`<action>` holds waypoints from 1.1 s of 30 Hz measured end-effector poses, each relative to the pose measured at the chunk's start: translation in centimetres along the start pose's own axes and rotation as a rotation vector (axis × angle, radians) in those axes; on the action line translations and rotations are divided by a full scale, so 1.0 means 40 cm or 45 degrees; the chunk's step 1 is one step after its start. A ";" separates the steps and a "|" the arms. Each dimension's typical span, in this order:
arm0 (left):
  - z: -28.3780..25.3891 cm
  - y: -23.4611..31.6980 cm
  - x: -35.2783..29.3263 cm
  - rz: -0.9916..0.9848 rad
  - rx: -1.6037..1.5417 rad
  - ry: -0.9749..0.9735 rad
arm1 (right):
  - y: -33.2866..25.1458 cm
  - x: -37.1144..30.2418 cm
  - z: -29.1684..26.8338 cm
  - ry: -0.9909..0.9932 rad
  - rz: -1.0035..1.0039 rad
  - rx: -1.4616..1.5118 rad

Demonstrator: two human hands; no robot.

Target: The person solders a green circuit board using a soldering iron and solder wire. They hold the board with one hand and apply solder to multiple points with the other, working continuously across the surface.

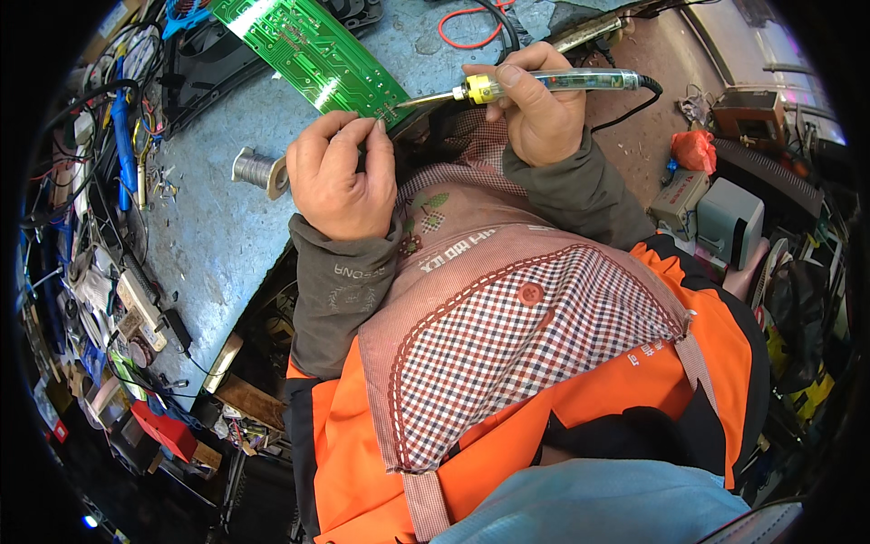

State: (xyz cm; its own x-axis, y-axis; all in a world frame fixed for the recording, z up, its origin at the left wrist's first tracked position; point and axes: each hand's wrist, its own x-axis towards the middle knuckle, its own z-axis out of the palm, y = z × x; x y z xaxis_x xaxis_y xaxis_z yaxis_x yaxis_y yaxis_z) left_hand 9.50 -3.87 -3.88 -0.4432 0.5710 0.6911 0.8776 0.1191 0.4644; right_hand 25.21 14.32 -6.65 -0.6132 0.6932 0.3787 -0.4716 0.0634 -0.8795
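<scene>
A green circuit board [317,56] lies at a slant near the table's front edge, its soldered side up. My right hand [542,107] is closed round a soldering iron [580,80] with a clear handle and a yellow collar. The iron points left, its tip at the board's near corner. At that same corner my left hand [343,177] is pinched, fingertips by the board's edge close to the tip. What lies between those fingertips is too small to make out. Just left of the left hand, a spool of solder wire [260,172] rests on its side.
The blue worktop [213,236] has tools and cables heaped along its left side, including blue-handled pliers [123,136]. A black plastic frame [217,68] lies behind the board. A red wire loop [471,27] is at the far edge. Boxes and a red bag [693,150] stand right.
</scene>
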 end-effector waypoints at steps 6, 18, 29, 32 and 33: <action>0.003 -0.001 0.001 -0.001 -0.033 0.021 | -0.013 0.001 0.017 0.075 0.050 0.020; 0.007 0.016 -0.040 -0.378 -0.540 0.263 | -0.011 0.005 0.011 0.090 0.064 0.052; -0.002 -0.003 -0.006 0.002 -0.092 0.041 | -0.027 0.004 0.021 0.092 0.093 -0.012; 0.007 -0.011 -0.013 0.025 -0.069 0.046 | -0.031 0.003 0.025 0.094 0.115 -0.014; 0.008 -0.012 -0.014 0.030 -0.059 0.037 | -0.031 0.002 0.025 0.093 0.119 -0.014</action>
State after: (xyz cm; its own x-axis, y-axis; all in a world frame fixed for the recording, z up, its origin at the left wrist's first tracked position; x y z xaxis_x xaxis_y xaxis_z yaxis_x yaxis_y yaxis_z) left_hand 9.36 -4.00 -4.66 -0.4280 0.5495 0.7175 0.8787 0.0675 0.4725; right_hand 25.10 13.59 -5.24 -0.6059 0.7472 0.2733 -0.4074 0.0036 -0.9132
